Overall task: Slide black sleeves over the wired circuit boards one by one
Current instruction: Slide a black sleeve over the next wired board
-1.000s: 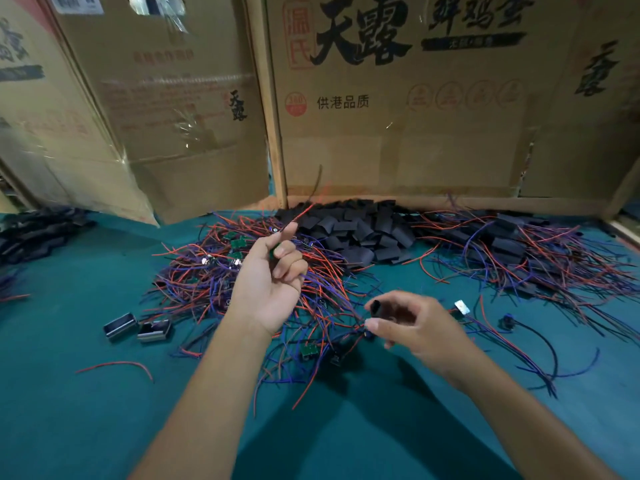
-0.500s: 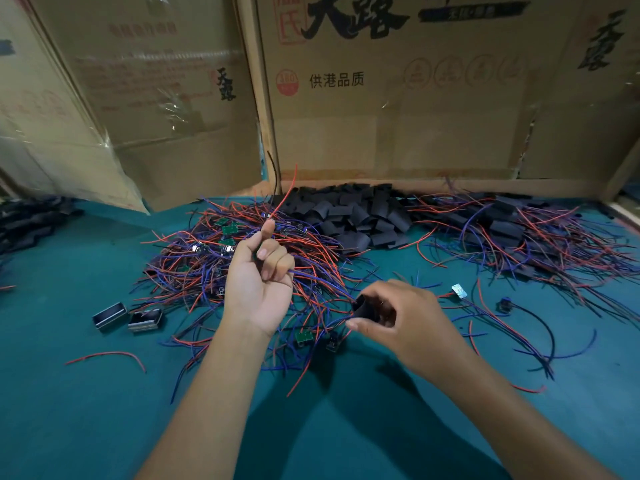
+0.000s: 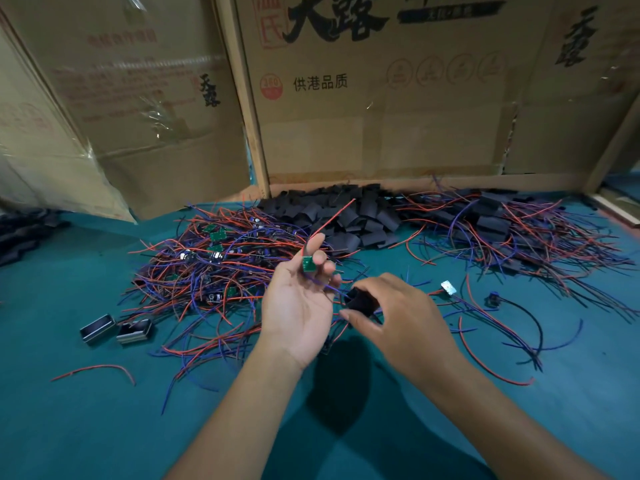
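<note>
Teal tabletop (image 3: pixel 104 427) lies bare nearside; cardboard wall (image 3: pixel 381 133) bounds rear.

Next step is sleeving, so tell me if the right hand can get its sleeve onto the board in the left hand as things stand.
Probably yes. The right hand pinches the sleeve just beside the left hand, which holds the board up at its fingertips. Nothing lies between them; the board's wires trail toward the sleeve.

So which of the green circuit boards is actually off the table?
The circuit board pinched in the left hand, its red wire sticking upward; the other green boards lie in the wire pile.
</note>
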`<move>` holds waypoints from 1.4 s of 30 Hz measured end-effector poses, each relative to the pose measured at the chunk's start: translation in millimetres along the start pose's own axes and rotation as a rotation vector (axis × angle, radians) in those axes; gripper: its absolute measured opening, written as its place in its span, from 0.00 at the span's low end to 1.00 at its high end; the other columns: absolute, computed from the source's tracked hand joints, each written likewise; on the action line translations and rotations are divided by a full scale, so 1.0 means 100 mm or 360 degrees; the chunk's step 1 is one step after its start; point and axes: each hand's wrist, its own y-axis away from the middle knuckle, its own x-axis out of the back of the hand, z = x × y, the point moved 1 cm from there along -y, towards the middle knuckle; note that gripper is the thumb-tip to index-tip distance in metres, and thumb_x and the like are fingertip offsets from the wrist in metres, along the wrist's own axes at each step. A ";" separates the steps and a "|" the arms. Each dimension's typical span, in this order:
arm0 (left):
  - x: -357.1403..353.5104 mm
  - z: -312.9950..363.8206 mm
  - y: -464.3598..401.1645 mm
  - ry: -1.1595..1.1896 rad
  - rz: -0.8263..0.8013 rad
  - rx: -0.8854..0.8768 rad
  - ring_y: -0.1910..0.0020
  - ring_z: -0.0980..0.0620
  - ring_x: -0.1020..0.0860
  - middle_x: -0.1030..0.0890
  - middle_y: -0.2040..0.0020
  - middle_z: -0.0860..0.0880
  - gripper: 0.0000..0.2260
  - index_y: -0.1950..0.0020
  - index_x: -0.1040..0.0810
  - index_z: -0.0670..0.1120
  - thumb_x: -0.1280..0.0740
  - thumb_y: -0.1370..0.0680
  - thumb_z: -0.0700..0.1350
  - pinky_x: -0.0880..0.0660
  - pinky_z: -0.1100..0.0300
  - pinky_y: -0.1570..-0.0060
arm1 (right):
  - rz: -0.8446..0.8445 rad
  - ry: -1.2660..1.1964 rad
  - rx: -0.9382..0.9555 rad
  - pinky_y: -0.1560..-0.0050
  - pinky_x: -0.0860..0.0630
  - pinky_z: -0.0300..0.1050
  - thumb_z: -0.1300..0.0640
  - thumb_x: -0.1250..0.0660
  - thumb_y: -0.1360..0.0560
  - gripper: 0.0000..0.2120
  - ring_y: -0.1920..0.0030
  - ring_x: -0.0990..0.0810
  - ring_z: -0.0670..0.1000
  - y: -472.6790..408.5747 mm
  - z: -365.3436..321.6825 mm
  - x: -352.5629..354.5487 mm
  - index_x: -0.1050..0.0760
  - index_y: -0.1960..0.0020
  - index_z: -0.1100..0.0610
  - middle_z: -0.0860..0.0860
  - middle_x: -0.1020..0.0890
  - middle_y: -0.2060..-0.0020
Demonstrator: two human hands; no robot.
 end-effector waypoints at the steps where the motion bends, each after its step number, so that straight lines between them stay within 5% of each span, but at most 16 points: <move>1: -0.01 -0.02 0.01 -0.0106 -0.0019 -0.0021 0.58 0.53 0.23 0.22 0.58 0.51 0.15 0.35 0.23 0.42 0.43 0.18 0.44 0.30 0.59 0.51 | 0.0007 -0.0034 -0.0008 0.53 0.26 0.51 0.47 0.29 0.27 0.10 0.56 0.23 0.52 -0.01 0.01 0.01 0.23 0.50 0.51 0.47 0.23 0.57; 7: -0.04 -0.15 0.07 -0.0652 -0.0125 -0.0296 0.48 0.53 0.20 0.16 0.45 0.47 0.12 0.42 0.20 0.44 0.34 0.24 0.45 0.25 0.61 0.50 | 0.0182 -0.0134 -0.0053 0.55 0.30 0.42 0.52 0.25 0.29 0.11 0.58 0.26 0.47 -0.04 0.04 0.08 0.22 0.49 0.53 0.47 0.23 0.58; 14: 0.00 -0.25 0.11 -0.1321 0.0021 -0.0658 0.62 0.54 0.23 0.17 0.62 0.47 0.10 0.58 0.18 0.43 0.27 0.27 0.50 0.26 0.58 0.56 | 0.0210 -0.0045 -0.0034 0.54 0.25 0.53 0.52 0.27 0.27 0.14 0.55 0.22 0.55 -0.03 0.02 0.14 0.22 0.45 0.57 0.52 0.21 0.55; 19: 0.03 -0.25 0.12 -0.1592 -0.0027 -0.0738 0.67 0.60 0.28 0.22 0.68 0.53 0.11 0.60 0.18 0.49 0.30 0.23 0.54 0.30 0.64 0.65 | 0.0186 0.0086 -0.0036 0.54 0.26 0.53 0.51 0.29 0.25 0.14 0.54 0.23 0.57 -0.04 0.06 0.16 0.24 0.44 0.57 0.53 0.21 0.54; 22: 0.05 -0.23 0.09 -0.1808 -0.0136 -0.0656 0.65 0.58 0.26 0.19 0.65 0.52 0.09 0.59 0.18 0.50 0.32 0.23 0.53 0.27 0.56 0.60 | 0.0173 0.0128 -0.0020 0.55 0.26 0.53 0.53 0.28 0.26 0.13 0.54 0.23 0.57 -0.06 0.11 0.21 0.23 0.45 0.58 0.53 0.22 0.54; 26: 0.07 -0.22 0.08 -0.1872 -0.0111 -0.0644 0.70 0.59 0.30 0.24 0.70 0.56 0.12 0.61 0.19 0.50 0.33 0.21 0.53 0.32 0.63 0.67 | 0.0086 0.0160 0.0065 0.53 0.27 0.51 0.54 0.28 0.26 0.14 0.51 0.23 0.56 -0.09 0.18 0.26 0.23 0.43 0.57 0.52 0.22 0.51; 33: 0.05 -0.26 0.12 -0.1749 -0.0003 -0.0566 0.73 0.54 0.36 0.32 0.73 0.47 0.19 0.67 0.27 0.42 0.34 0.19 0.50 0.39 0.63 0.74 | 0.0044 0.0164 0.0116 0.55 0.28 0.49 0.54 0.29 0.26 0.14 0.53 0.23 0.56 -0.09 0.20 0.19 0.23 0.42 0.56 0.52 0.22 0.51; 42: 0.02 -0.21 0.13 -0.1981 -0.0114 -0.0631 0.68 0.54 0.38 0.36 0.68 0.48 0.21 0.62 0.32 0.36 0.38 0.17 0.50 0.41 0.57 0.68 | -0.0002 0.0010 0.0080 0.50 0.27 0.52 0.52 0.28 0.26 0.15 0.53 0.23 0.54 -0.08 0.22 0.17 0.23 0.43 0.56 0.51 0.22 0.53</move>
